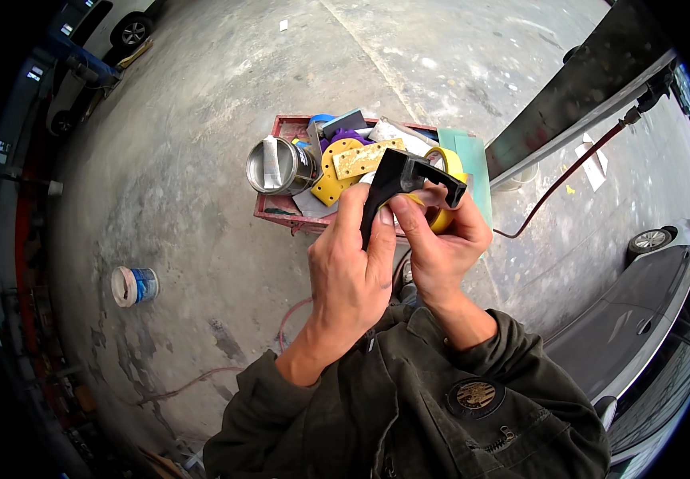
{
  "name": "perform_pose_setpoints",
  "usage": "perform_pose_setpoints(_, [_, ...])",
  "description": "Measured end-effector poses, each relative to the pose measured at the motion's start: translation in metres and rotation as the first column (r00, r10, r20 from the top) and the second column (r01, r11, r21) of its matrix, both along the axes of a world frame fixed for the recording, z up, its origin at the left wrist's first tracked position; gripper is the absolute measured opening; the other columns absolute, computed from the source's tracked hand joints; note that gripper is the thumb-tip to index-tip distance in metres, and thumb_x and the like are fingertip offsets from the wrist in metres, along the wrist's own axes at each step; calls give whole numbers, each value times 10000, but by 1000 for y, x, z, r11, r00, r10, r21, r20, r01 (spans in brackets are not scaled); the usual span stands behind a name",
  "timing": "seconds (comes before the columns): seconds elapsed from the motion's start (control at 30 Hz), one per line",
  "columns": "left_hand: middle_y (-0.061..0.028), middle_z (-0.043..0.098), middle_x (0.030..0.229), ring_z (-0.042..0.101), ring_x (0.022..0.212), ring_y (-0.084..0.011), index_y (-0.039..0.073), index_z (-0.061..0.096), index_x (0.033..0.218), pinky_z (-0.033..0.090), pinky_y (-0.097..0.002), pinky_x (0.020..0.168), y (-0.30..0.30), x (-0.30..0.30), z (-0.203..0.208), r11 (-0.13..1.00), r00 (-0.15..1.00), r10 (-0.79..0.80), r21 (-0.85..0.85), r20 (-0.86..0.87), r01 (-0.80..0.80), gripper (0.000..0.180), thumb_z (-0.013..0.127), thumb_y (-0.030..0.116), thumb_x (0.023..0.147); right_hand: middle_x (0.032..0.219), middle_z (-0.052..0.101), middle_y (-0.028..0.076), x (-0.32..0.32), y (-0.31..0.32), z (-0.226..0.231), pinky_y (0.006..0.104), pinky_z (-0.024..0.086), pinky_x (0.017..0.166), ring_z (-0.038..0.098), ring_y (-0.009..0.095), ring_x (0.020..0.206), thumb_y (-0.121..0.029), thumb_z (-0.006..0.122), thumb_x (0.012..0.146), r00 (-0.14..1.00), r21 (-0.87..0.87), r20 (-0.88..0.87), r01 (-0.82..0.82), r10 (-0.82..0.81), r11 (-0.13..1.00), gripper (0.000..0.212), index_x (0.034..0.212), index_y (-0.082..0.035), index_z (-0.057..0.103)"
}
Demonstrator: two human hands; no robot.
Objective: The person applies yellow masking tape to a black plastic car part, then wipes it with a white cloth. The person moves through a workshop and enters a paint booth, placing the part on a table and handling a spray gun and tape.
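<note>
My left hand is closed on a black plastic part, angular and bracket-like, with the thumb along its near side and the fingers behind it. My right hand has its thumb and fingers pinched at the part's underside, where a small yellow edge shows by the thumb tip; I cannot make out what that is. Just beyond the hands is a red cart heaped with materials. On it lie a yellow perforated sanding disc, a yellow perforated sanding strip and a yellow ring like a tape roll, partly hidden.
An open metal can stands at the cart's left, with a white tube across it. Green sheet hangs at its right side. A dark post with a red hose rises at right. A bucket and a grey car are nearby.
</note>
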State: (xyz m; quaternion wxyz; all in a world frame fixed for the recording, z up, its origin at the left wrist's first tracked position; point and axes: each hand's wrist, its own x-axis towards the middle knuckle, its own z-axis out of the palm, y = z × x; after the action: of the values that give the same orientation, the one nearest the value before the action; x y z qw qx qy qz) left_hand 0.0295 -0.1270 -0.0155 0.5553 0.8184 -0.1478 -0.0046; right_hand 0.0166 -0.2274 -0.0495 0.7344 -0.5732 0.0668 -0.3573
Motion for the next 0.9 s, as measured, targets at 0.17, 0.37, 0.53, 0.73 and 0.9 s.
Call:
perform_pose_setpoints(0.17, [-234,627,873,640,765,-389,4,492,1148,488,-425,643,2,0,-4,1000,1000,-2,-18,-19,2,276,498,201,956,778,589,-10,0,-5,9,175,418,583,518,35,676,-3,771,737,997,122,-26,-68,72,990,282,929,-31,565])
perform_pose_setpoints(0.37, [-201,633,822,639,714,-360,7,504,1118,485,-405,614,6,-1,-6,1000,999,-9,-13,-52,8,259,510,207,953,851,612,52,1,-10,16,214,476,502,589,84,716,3,775,725,950,411,0,-286,313,866,358,977,-26,523])
perform_pose_setpoints(0.53, [-107,627,728,613,552,-189,16,517,1084,456,-316,503,9,-6,-4,996,981,-52,-86,-188,36,295,528,285,963,922,597,33,2,-20,21,212,462,524,583,89,748,-55,792,708,818,524,-62,-462,573,716,436,1060,-49,535])
perform_pose_setpoints(0.73, [-60,618,741,600,591,-120,29,506,1131,460,-267,531,30,-1,-33,969,984,-167,-194,-58,152,390,534,372,949,871,597,2,-1,-8,5,194,457,626,559,48,749,-52,805,699,848,232,-55,-503,527,833,416,1046,-28,576])
perform_pose_setpoints(0.9, [-69,629,934,628,825,-125,7,485,1145,514,-280,710,48,0,-48,958,968,-221,-163,116,238,571,526,521,898,836,577,-30,-7,-12,12,189,418,666,513,31,747,-57,817,678,794,60,-76,-601,604,797,419,1037,-29,603])
